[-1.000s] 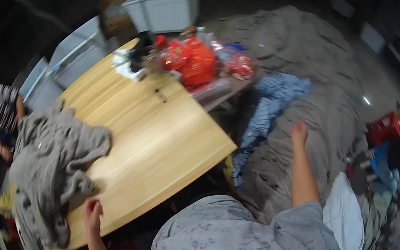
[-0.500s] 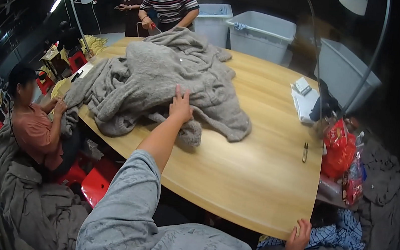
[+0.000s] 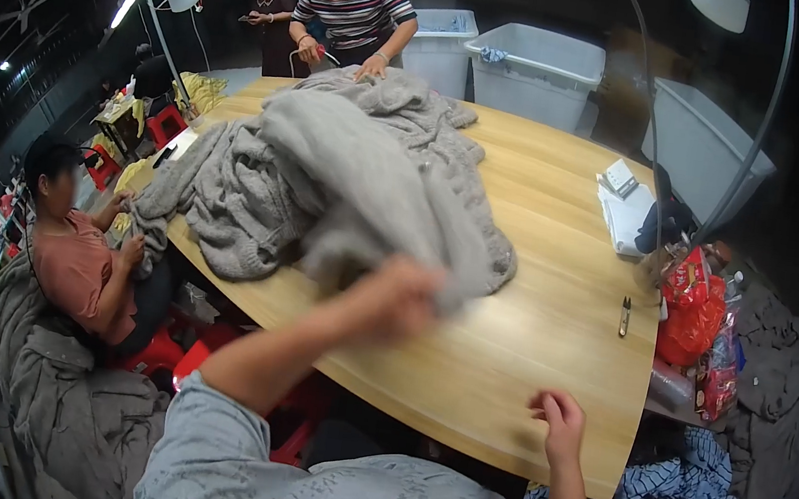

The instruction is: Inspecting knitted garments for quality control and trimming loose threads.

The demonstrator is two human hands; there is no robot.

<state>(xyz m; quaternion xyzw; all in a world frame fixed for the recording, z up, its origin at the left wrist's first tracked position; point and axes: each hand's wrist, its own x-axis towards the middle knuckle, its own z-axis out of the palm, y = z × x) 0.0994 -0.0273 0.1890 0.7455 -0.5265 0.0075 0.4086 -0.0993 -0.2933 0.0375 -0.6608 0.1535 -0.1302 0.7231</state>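
A heap of fuzzy grey knit garments [image 3: 245, 199] covers the left and far part of the wooden table [image 3: 532, 317]. My left hand [image 3: 403, 296], smeared by motion, is closed on one grey knit garment [image 3: 370, 165] at the heap's near side. That garment is pulled up and blurred between the hand and the far side of the heap. Over the table's near right corner, my right hand [image 3: 560, 424] is raised with its fingers loosely curled and a little apart, holding nothing. Thread snips [image 3: 625, 318] lie near the right edge.
Across the table a person [image 3: 355, 12] touches the heap, a red-handled tool in one hand. Another person [image 3: 80, 258] sits at the left, handling grey knit. Papers [image 3: 624, 218] and a red bag [image 3: 693, 303] are at the right. Pale bins [image 3: 534, 70] stand behind.
My left hand has moved from resting on the heap toward me and right, pulling a garment up with it. My right hand has left the table edge and risen inward over the tabletop.
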